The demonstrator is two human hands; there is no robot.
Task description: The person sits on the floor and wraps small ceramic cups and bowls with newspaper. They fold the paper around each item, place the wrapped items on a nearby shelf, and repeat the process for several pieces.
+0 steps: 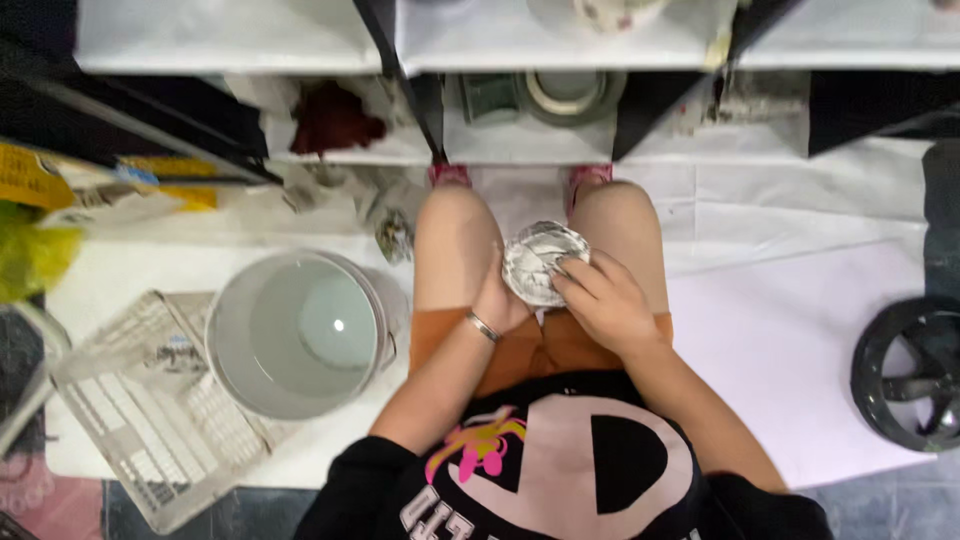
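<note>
Our left hand cups a small round bowl from its nine o'clock side, fingers wrapped under and closed on it, a thin metal bracelet at the wrist. Our right hand comes in from five o'clock, fingers together and pressed onto the bowl's rim and inner face. The bowl sits over our lap, between the bare knees; its surface looks pale, chalky and smeared, with a glossy wet sheen. We cannot tell what it is made of.

At nine o'clock from the bowl stands a large grey bucket, smooth-walled and round, holding clear water that catches a spot of light. It rests partly on a flat white plastic grid tray with a fine lattice. White sheeting covers the floor; toward three o'clock it lies bare and flat as far as a dark round wheel-like object at the frame's edge. At twelve o'clock, white shelves on dark frames close the space just past our feet, one holding a roll of tape.
</note>
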